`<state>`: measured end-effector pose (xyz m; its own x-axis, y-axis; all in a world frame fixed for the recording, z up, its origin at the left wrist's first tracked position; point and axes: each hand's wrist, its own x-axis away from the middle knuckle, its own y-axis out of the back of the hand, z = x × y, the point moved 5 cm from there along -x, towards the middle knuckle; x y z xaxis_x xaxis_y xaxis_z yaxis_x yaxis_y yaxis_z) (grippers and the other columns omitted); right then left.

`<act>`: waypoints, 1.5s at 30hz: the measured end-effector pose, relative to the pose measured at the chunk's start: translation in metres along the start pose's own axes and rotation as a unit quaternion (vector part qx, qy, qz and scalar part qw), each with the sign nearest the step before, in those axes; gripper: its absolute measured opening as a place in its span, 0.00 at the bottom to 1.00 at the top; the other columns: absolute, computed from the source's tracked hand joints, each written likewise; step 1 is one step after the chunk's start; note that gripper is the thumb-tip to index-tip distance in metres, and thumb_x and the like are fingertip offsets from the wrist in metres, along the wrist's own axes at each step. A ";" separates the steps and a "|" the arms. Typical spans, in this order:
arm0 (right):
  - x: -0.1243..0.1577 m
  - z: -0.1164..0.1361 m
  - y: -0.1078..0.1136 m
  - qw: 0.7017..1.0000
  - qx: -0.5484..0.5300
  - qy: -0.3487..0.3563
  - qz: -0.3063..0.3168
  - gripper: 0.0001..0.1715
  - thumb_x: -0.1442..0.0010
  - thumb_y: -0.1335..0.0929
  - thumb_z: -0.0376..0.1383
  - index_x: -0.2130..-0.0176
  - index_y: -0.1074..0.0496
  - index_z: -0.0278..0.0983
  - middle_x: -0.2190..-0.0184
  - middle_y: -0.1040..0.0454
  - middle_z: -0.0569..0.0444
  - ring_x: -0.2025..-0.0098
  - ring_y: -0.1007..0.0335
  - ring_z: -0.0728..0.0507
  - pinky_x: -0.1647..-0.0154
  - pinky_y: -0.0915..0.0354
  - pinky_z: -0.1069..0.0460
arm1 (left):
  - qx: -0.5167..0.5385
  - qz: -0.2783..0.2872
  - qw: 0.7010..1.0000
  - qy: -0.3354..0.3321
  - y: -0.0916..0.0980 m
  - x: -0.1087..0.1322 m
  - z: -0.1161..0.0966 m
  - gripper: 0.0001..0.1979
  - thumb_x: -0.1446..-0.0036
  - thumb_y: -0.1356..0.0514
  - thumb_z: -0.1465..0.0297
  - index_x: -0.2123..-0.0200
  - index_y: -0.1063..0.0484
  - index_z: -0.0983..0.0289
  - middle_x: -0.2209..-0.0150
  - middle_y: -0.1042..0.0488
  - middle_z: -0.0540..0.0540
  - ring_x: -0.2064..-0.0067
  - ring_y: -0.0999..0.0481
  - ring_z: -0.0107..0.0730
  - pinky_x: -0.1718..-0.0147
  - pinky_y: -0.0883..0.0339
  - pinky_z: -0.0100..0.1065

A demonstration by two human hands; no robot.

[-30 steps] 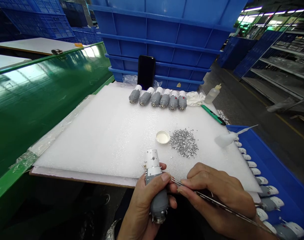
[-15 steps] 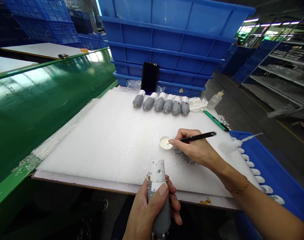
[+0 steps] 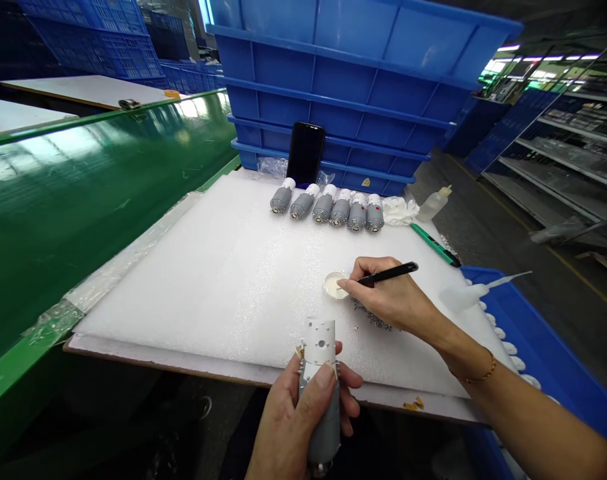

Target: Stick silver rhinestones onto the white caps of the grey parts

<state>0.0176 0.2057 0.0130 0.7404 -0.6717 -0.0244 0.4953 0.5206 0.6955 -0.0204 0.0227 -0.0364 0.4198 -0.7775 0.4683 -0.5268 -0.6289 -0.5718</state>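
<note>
My left hand [image 3: 303,407] is wrapped round a grey and white cylindrical model [image 3: 326,420], held tilted with its white end up near the table's front edge. Small silvery pins stick out round its white part. In my right hand [image 3: 383,293] is a slim black tweezers-like tool [image 3: 392,273], pinched between thumb and fingers. Its thin tip reaches into a small round dish [image 3: 335,285] of whitish stuff. Beside the dish, partly under my right hand, lies a heap of tiny metal parts [image 3: 372,315].
Several similar cylinders [image 3: 325,204] lie in a row at the back, before a phone [image 3: 306,152] and stacked blue crates [image 3: 343,80]. To the right are a green cutter [image 3: 436,245], a squeeze bottle [image 3: 434,203], a thin-nozzled bottle [image 3: 466,297] and a blue bin [image 3: 558,353] with white parts.
The view has shifted slightly. The cylinder in my left hand stands a little more upright. My right hand keeps the tool's tip at the dish, with the handle turned slightly.
</note>
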 end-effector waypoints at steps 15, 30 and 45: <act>0.064 0.016 0.026 0.979 -0.136 0.055 -0.144 0.17 0.39 0.30 0.40 0.76 0.34 0.37 0.82 0.38 0.60 0.80 0.45 0.52 0.82 0.47 0.56 | 0.073 0.034 0.996 0.029 -0.007 0.003 0.008 0.20 0.43 0.35 0.59 0.55 0.21 0.68 0.64 0.21 0.60 0.70 0.24 0.33 0.70 0.29 0.30; 0.094 0.021 -0.002 0.943 -0.293 0.054 -0.145 0.13 0.39 0.30 0.35 0.74 0.32 0.38 0.79 0.32 0.58 0.79 0.35 0.51 0.84 0.36 0.58 | -0.022 0.039 0.998 0.032 -0.010 0.006 0.020 0.18 0.42 0.36 0.57 0.58 0.26 0.67 0.69 0.22 0.55 0.71 0.25 0.29 0.71 0.36 0.28; 0.094 0.017 -0.001 0.952 -0.273 0.045 -0.129 0.15 0.38 0.31 0.37 0.75 0.33 0.38 0.80 0.31 0.58 0.79 0.35 0.50 0.83 0.36 0.58 | -0.065 0.049 0.996 0.022 -0.009 0.004 0.022 0.22 0.43 0.36 0.53 0.55 0.28 0.65 0.69 0.23 0.53 0.73 0.30 0.25 0.77 0.44 0.29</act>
<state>0.0784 0.1328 0.0222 0.5863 -0.7793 -0.2214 0.8099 0.5580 0.1808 0.0022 0.0249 -0.0439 0.3302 -0.8319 0.4460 -0.6554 -0.5421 -0.5259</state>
